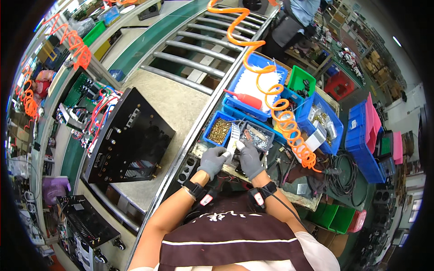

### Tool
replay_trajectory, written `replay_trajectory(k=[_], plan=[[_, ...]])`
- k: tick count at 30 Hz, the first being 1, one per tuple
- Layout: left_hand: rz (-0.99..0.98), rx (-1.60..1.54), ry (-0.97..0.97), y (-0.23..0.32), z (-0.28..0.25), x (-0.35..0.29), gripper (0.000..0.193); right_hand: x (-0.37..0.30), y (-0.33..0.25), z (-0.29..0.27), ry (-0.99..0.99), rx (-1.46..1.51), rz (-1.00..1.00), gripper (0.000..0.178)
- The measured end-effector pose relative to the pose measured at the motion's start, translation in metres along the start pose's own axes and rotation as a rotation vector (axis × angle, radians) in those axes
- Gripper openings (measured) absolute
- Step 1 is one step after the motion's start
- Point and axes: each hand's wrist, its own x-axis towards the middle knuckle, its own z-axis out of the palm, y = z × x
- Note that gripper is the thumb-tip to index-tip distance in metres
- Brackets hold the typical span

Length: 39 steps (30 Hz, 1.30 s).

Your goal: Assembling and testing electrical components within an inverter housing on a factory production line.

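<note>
Both hands wear grey gloves and meet in front of my chest at the bench edge. A narrow white strip (234, 134) with printed marks, perhaps a sheet of labels, stands up between them. My left hand (212, 161) pinches its lower left side, fingers closed. With fingertips together, my right hand (250, 159) grips the strip from the other side. Just beyond the strip are a blue bin (209, 135) of brass-coloured fittings and a grey compartment box (266, 145) of small metal parts.
A black metal cabinet panel (129, 140) with wires stands on the roller conveyor (194, 56) to the left. An orange coiled air hose (281, 108) hangs over the bench. A red bottle (248, 100) lies on a blue bin of white pieces. Tools and black cable (346, 180) lie right.
</note>
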Motion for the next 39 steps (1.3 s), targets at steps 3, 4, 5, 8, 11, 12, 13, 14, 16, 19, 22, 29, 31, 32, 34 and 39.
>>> replay_trajectory(k=[3,4,5,8,11,12,13,14,16,19,22,29,31,32,34,39], plan=[[0.169,0.182,0.153,0.006,0.017,-0.002,0.023,-0.006,0.005,-0.008,0.045,0.161,-0.032,0.022],[0.402,0.388,0.270,0.008,0.021,-0.003,0.018,-0.009,0.008,-0.010,0.079,-0.111,-0.171,0.018],[0.651,0.589,0.383,0.009,0.024,-0.004,0.012,-0.010,0.009,-0.014,0.068,-0.495,-0.290,0.018],[0.827,0.635,0.442,0.012,0.026,-0.007,0.005,-0.014,0.014,-0.021,0.138,-0.986,-0.509,0.020],[0.941,0.697,0.432,0.010,0.029,-0.015,0.006,-0.010,0.018,-0.022,0.183,-0.878,-0.531,0.021],[0.910,0.660,0.384,0.009,0.033,-0.018,0.007,-0.006,0.017,-0.022,0.228,-0.418,-0.359,0.021],[0.870,0.633,0.298,0.006,0.037,-0.020,0.008,-0.001,0.016,-0.021,0.290,0.062,-0.171,0.021],[0.800,0.540,0.323,0.000,0.041,-0.024,0.010,0.000,0.012,-0.025,0.305,-0.466,-0.332,0.022],[0.441,0.183,0.231,-0.019,0.047,-0.033,0.013,0.004,0.004,-0.031,0.320,-0.558,-0.368,0.023],[-0.083,-0.402,0.152,-0.072,0.038,-0.052,0.021,0.019,-0.005,-0.045,0.417,-0.297,-0.148,0.022],[-0.495,-0.718,0.279,-0.144,0.017,-0.096,0.021,0.036,-0.008,-0.071,0.446,-0.659,-0.203,0.021],[-0.729,-1.718,0.777,-0.308,0.021,-0.285,0.016,0.035,-0.021,-0.092,0.301,-1.455,-0.217,0.037],[-0.472,-2.065,0.776,-0.348,0.037,-0.353,0.014,0.010,-0.033,-0.070,0.027,-1.708,-0.342,0.032],[-0.436,-2.105,0.915,-0.365,0.046,-0.385,0.014,-0.005,-0.037,-0.056,-0.088,-2.095,-0.571,0.029],[-0.591,-2.151,1.259,-0.394,0.068,-0.432,0.017,-0.033,-0.049,-0.030,-0.169,-2.461,-0.883,0.021],[-0.782,-2.199,1.838,-0.448,0.085,-0.525,0.022,-0.027,0.063,0.104,-0.416,-1.726,-0.612,0.020]])
